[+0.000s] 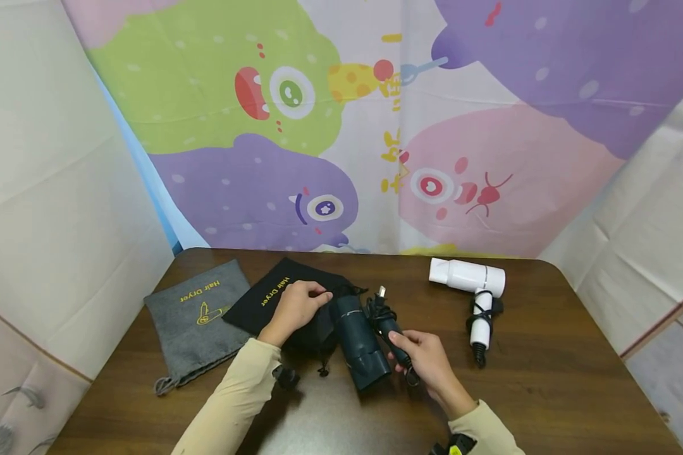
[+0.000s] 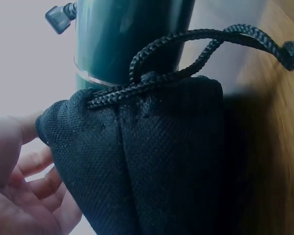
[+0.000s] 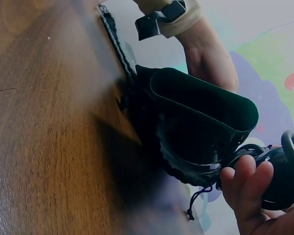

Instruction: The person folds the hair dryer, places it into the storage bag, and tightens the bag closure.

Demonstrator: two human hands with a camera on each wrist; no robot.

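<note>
A dark green hair dryer (image 1: pixel 360 347) is held over the table by my right hand (image 1: pixel 429 363), whose fingers grip its handle (image 1: pixel 391 328). Its cord is wound around the handle, and the plug (image 1: pixel 382 292) sticks up at the top. One end of the barrel (image 2: pixel 132 41) is at the mouth of a black drawstring pouch (image 2: pixel 137 156), its tip hidden by the cloth. My left hand (image 1: pixel 298 308) pinches the pouch's rim between thumb and fingers. The flat nozzle (image 3: pixel 206 100) points toward me. A loop of drawstring (image 2: pixel 201 36) hangs across the barrel.
To the left lies a grey drawstring pouch (image 1: pixel 196 328) printed with a yellow dryer. A white hair dryer (image 1: pixel 469 276), cord wrapped around its handle, lies at the right on the brown table (image 1: pixel 535 379). A cartoon curtain (image 1: pixel 370 126) hangs behind the far edge.
</note>
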